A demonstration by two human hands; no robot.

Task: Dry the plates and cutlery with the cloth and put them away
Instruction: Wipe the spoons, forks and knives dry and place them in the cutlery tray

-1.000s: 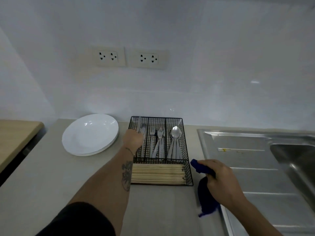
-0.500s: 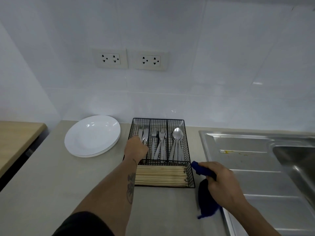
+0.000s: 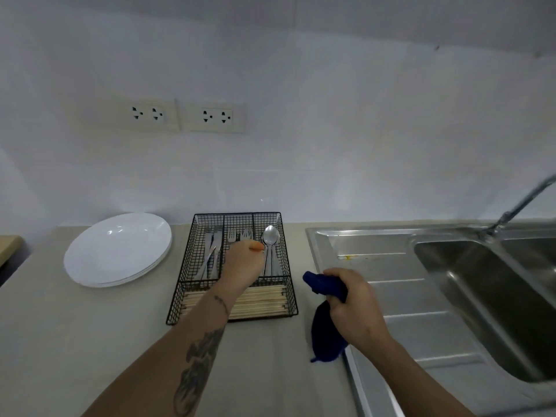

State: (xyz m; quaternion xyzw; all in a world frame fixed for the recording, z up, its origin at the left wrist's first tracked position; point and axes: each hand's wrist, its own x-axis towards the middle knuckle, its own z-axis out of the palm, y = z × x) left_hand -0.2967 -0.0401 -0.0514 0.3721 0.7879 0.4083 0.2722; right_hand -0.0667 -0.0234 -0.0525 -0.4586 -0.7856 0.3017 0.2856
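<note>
1. The left hand (image 3: 244, 264) reaches into the black wire caddy (image 3: 231, 319) on the counter (image 3: 75, 332), over the middle compartment and its divider to the spoon section; whether its grip holds anything cannot be told, as the fingers are hidden behind the back of the hand, and only a fingertip shows near the spoon handles
2. The right hand (image 3: 353, 307) has its grip closed round a dark blue cloth (image 3: 325, 335), which bunches out above the fist and hangs down below it to the counter edge beside the sink
3. The caddy's far row has three compartments: knives (image 3: 212, 251) on the left, forks (image 3: 239, 234) in the middle, spoons (image 3: 270, 237) on the right
4. The near, long compartment holds pale wooden chopsticks (image 3: 264, 302) lying crosswise
5. A stack of white plates (image 3: 118, 251) sits on the counter just left of the caddy, not touching it
6. A steel sink (image 3: 400, 296) with a ribbed drainboard lies to the right; a tap (image 3: 517, 206) arches over the basin
7. Two double sockets (image 3: 183, 115) sit on the white tiled wall above the caddy
</note>
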